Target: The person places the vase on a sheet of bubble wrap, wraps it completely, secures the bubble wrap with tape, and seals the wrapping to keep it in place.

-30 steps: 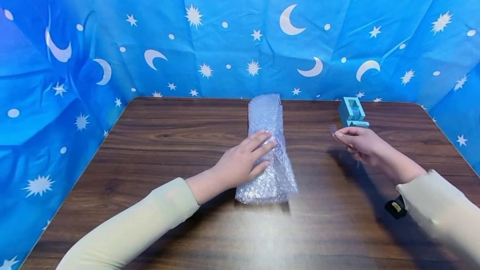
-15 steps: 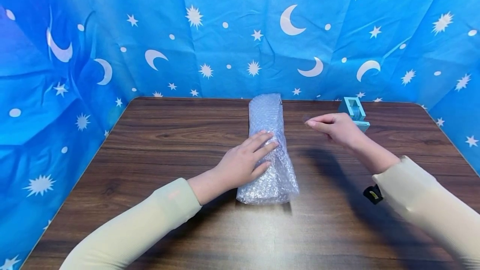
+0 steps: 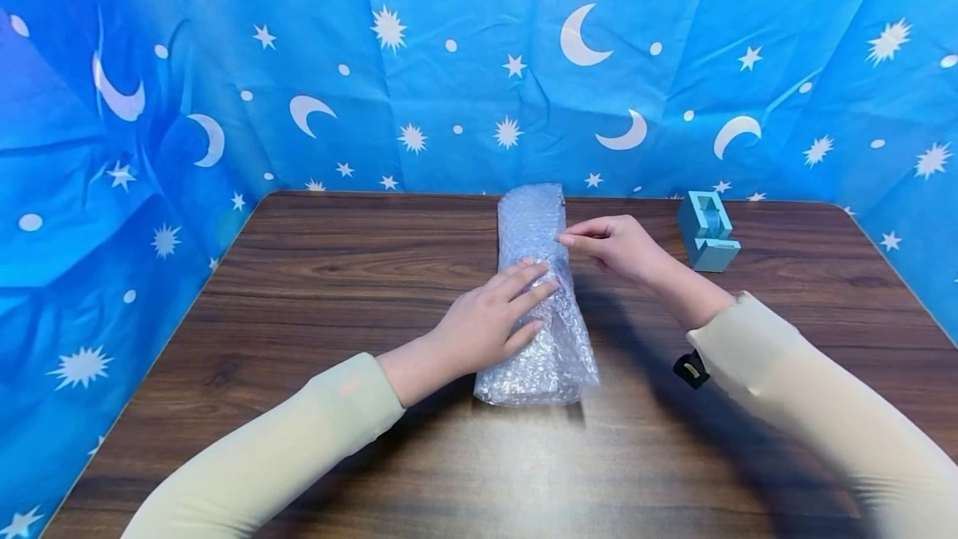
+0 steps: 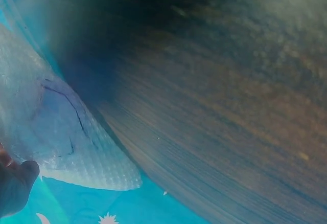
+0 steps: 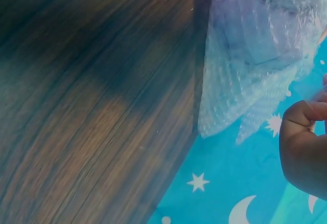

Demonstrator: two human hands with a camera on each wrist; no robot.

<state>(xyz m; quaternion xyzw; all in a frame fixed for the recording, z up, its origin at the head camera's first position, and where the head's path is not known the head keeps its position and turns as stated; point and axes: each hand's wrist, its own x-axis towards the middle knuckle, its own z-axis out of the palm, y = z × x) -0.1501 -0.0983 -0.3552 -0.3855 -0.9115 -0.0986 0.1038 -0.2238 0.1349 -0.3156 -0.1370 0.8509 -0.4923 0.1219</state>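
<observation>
A long bundle of bubble wrap [image 3: 530,219] lies on the table, its length pointing away from me. My left hand [image 3: 482,323] rests on its middle with the fingers spread and nearly straight. At the bundle's upper right edge, my right hand [image 3: 617,248] pinches a small clear piece of tape between thumb and forefinger. The tape itself barely shows against the wrap. From the right wrist view, the curled right hand [image 5: 306,142] appears beside the bubble wrap [image 5: 250,55]. Something dark-lined shows faintly through the wrap [image 4: 61,121] in the left wrist view.
A light blue tape dispenser [image 3: 707,231] stands at the back right of the dark wooden table [image 3: 359,248]. Behind and at both sides hangs a blue cloth [image 3: 449,90] with white stars and moons. A black strap [image 3: 692,369] hangs below the right sleeve.
My right hand has moved left with the tape, from beside the dispenser to the bundle's right edge. The left hand stays on the bubble wrap.
</observation>
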